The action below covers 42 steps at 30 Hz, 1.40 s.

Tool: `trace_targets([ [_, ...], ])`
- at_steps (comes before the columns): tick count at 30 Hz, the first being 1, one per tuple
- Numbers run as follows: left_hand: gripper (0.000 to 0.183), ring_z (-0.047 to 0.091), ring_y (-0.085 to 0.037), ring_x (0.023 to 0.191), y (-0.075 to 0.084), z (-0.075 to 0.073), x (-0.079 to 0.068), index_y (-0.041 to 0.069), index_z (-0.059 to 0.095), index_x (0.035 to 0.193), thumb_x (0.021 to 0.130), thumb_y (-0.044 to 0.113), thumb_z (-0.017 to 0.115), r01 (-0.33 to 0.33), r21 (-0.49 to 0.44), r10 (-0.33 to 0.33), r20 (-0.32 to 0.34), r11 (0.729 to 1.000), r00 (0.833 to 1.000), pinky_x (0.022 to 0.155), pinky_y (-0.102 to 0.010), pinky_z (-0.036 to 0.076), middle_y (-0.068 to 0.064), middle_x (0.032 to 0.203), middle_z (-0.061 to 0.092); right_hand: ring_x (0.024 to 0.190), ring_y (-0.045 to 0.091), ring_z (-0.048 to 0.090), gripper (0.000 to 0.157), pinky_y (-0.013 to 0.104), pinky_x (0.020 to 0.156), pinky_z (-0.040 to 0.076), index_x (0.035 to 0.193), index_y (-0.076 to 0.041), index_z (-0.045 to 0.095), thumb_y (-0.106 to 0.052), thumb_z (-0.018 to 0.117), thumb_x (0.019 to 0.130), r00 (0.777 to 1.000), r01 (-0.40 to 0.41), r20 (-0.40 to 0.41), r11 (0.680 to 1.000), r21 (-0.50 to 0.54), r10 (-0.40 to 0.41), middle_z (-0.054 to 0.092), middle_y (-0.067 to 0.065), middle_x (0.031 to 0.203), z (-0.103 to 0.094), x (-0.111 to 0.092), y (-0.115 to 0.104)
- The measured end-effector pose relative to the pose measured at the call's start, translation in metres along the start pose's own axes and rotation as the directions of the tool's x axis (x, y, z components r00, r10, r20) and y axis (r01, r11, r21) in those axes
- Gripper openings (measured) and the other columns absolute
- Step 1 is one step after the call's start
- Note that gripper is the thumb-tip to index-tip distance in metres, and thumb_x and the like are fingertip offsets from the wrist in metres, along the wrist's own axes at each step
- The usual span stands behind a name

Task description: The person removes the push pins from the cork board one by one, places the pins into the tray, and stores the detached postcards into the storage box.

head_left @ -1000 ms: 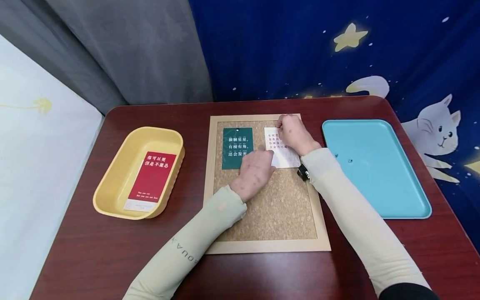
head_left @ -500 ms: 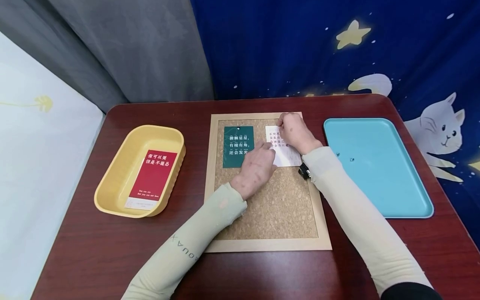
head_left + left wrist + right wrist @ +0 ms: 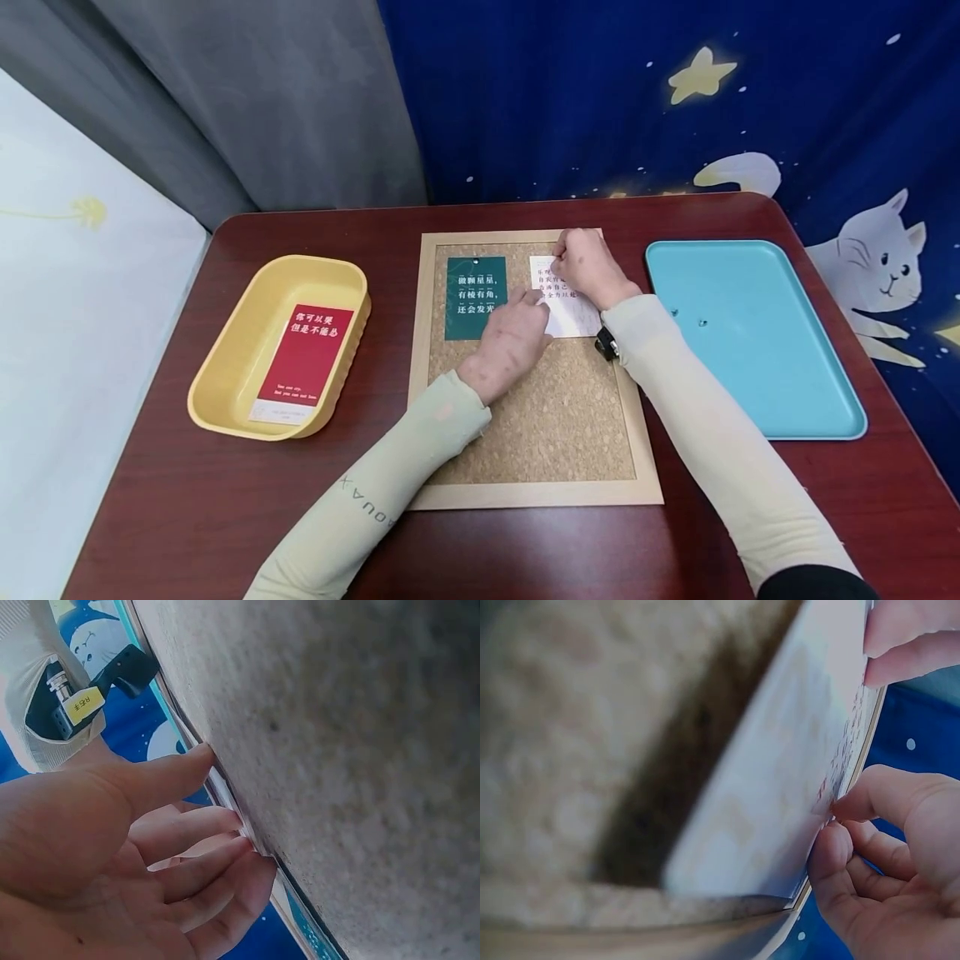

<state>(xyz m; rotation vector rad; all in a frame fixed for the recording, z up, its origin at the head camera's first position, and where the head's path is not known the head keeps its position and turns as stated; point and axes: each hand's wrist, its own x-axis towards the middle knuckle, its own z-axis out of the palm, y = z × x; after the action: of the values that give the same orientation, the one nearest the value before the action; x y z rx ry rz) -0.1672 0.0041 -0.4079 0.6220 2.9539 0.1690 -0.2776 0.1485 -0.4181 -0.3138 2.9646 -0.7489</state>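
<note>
A white printed card (image 3: 573, 321) lies on the upper right of a cork board (image 3: 555, 417) with a pale wood frame. My left hand (image 3: 513, 342) holds the card down at its left side, fingertips and thumb against it. At the card's top, my right hand (image 3: 588, 265) pinches a tiny push pin between thumb and forefinger; the fingertips hide nearly all of it. In the right wrist view, the near corner of the card (image 3: 727, 840) stands up off the cork. Beside it on the board, a green card (image 3: 467, 321) has a small pin (image 3: 476, 262) at its top.
A yellow basket (image 3: 225, 367) with a red card (image 3: 307, 354) in it stands left of the board. To the right is a blue tray (image 3: 780, 375) with small clear pins (image 3: 702, 322) near its left side. All rest on a dark red table (image 3: 525, 550).
A left finger has stretched a little further over the white card since a second ago. The right hand stays at the card's top, nearly still.
</note>
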Motion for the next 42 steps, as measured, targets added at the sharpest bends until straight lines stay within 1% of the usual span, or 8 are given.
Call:
trace_targets([
  [4,0.029,0.051,-0.017,0.117,0.0011,0.0008,0.0009,0.011,0.072,0.105,0.090,0.036,0.071,-0.004,0.020,0.004,-0.006,1.000,1.000,0.090,-0.030,0.055,0.000,0.130,0.061,0.090,0.027,0.065,0.017,0.038,0.082,0.054,0.100,0.002,0.070,-0.003,0.063,0.086,1.000,0.006,-0.011,1.000,0.003,-0.006,0.072,0.018,0.098,0.0002,-0.0003,0.0015],
  [7,0.028,0.052,-0.017,0.117,0.0021,0.0014,0.0014,0.012,0.072,0.107,0.091,0.035,0.071,-0.008,0.033,0.008,-0.008,0.999,1.000,0.088,-0.030,0.056,0.000,0.129,0.061,0.087,0.026,0.064,0.016,0.036,0.078,0.053,0.099,0.001,0.069,-0.003,0.062,0.085,1.000,-0.004,-0.011,1.000,0.010,0.004,0.071,0.017,0.096,0.0002,-0.0006,0.0031],
  [11,0.028,0.052,-0.017,0.117,0.0034,0.0020,0.0010,0.012,0.071,0.108,0.092,0.035,0.070,-0.004,0.032,0.004,-0.006,0.999,1.000,0.087,-0.030,0.056,-0.001,0.129,0.060,0.085,0.025,0.063,0.015,0.035,0.075,0.052,0.097,0.000,0.069,-0.002,0.062,0.084,1.000,-0.010,-0.016,1.000,0.023,0.010,0.070,0.016,0.094,0.0008,-0.0014,0.0051],
  [18,0.030,0.052,-0.017,0.117,0.0029,0.0020,-0.0010,0.012,0.070,0.110,0.092,0.036,0.069,-0.003,0.044,0.003,0.007,0.999,1.000,0.088,-0.030,0.056,-0.001,0.131,0.060,0.083,0.023,0.064,0.013,0.034,0.074,0.052,0.096,-0.001,0.068,-0.003,0.061,0.086,1.000,-0.004,-0.025,0.999,0.046,0.005,0.070,0.014,0.092,0.0021,-0.0042,0.0051],
  [24,0.031,0.053,-0.017,0.116,0.0024,0.0010,-0.0010,0.011,0.070,0.112,0.092,0.036,0.069,0.000,0.050,0.000,0.000,0.999,1.000,0.087,-0.031,0.056,-0.002,0.131,0.060,0.083,0.023,0.064,0.016,0.033,0.074,0.052,0.097,-0.001,0.068,-0.001,0.057,0.085,0.999,0.016,-0.033,0.998,0.065,-0.014,0.070,0.015,0.093,0.0000,-0.0045,0.0029],
  [31,0.033,0.053,-0.018,0.116,0.0028,0.0011,-0.0002,0.011,0.070,0.114,0.093,0.036,0.068,-0.001,0.054,0.001,0.001,0.999,1.000,0.086,-0.032,0.057,-0.003,0.132,0.060,0.086,0.024,0.064,0.015,0.035,0.077,0.052,0.098,-0.002,0.067,-0.002,0.058,0.086,0.999,0.006,-0.036,0.997,0.074,-0.004,0.069,0.015,0.093,-0.0030,-0.0038,0.0032],
  [37,0.033,0.054,-0.017,0.115,0.0032,0.0015,0.0003,0.011,0.070,0.114,0.093,0.036,0.068,0.000,0.063,0.000,-0.001,0.998,1.000,0.086,-0.032,0.057,-0.003,0.131,0.060,0.084,0.023,0.064,0.012,0.033,0.076,0.052,0.097,-0.003,0.067,-0.005,0.060,0.087,0.999,-0.001,-0.046,0.995,0.099,0.006,0.069,0.014,0.092,-0.0041,-0.0029,0.0042],
  [42,0.034,0.053,-0.017,0.115,0.0033,0.0011,0.0011,0.010,0.069,0.116,0.094,0.036,0.067,-0.003,0.063,0.003,0.010,0.998,1.000,0.087,-0.032,0.057,-0.003,0.131,0.059,0.084,0.022,0.064,0.012,0.032,0.076,0.051,0.098,-0.004,0.068,-0.008,0.061,0.089,0.999,-0.017,-0.043,0.993,0.114,0.022,0.070,0.013,0.093,-0.0057,-0.0027,0.0068],
])
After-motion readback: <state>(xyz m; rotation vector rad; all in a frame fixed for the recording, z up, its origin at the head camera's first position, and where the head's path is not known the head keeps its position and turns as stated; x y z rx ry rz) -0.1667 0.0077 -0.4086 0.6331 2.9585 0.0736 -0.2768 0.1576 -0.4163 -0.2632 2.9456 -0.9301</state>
